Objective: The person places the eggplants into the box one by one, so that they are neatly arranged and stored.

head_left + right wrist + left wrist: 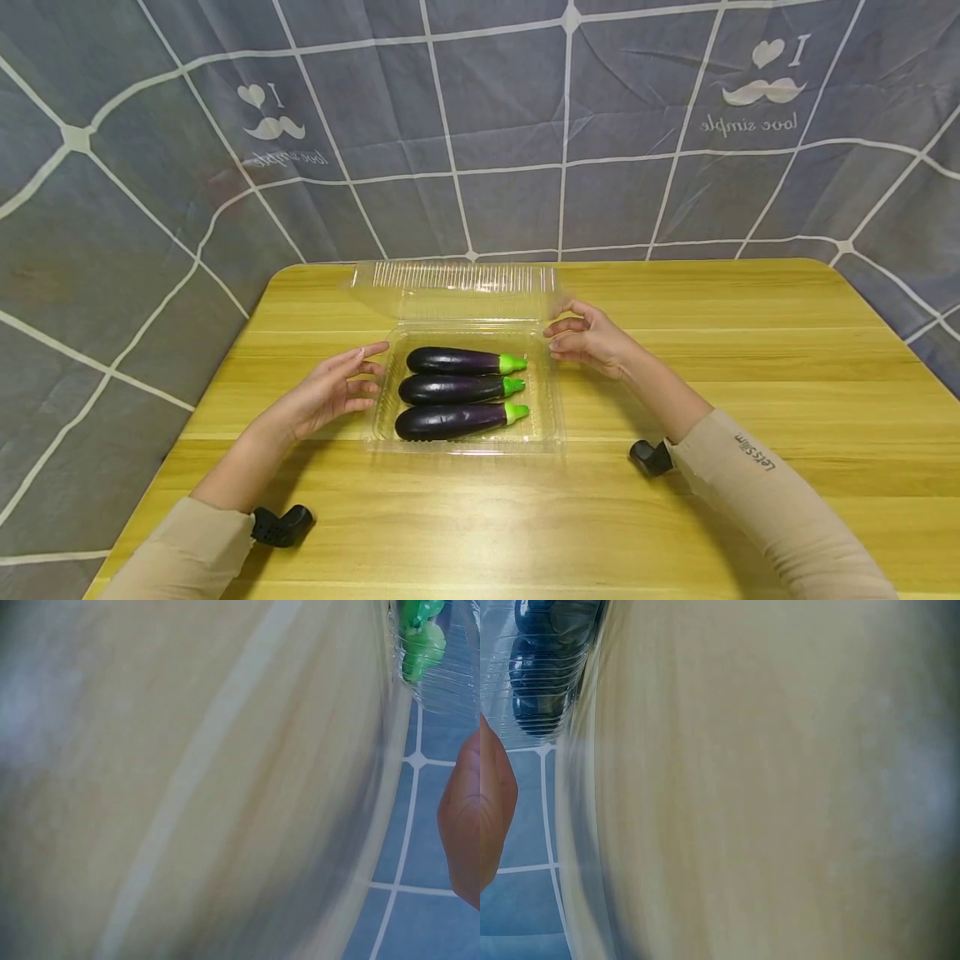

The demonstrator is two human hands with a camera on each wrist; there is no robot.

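Note:
A clear plastic clamshell box lies on the table with its ribbed lid raised at the back. Inside it, three dark purple eggplants lie side by side, their green stem ends pointing right. My left hand is at the box's left side, fingers spread and loosely bent, fingertips right at the rim. On the opposite side my right hand is at the back right corner near the hinge, with loosely bent fingers close to the edge. Each wrist view shows only part of a hand.
The box stands on a wood-grain table. A grey grid-patterned cloth hangs behind and to the sides. Black wrist devices show beneath both forearms.

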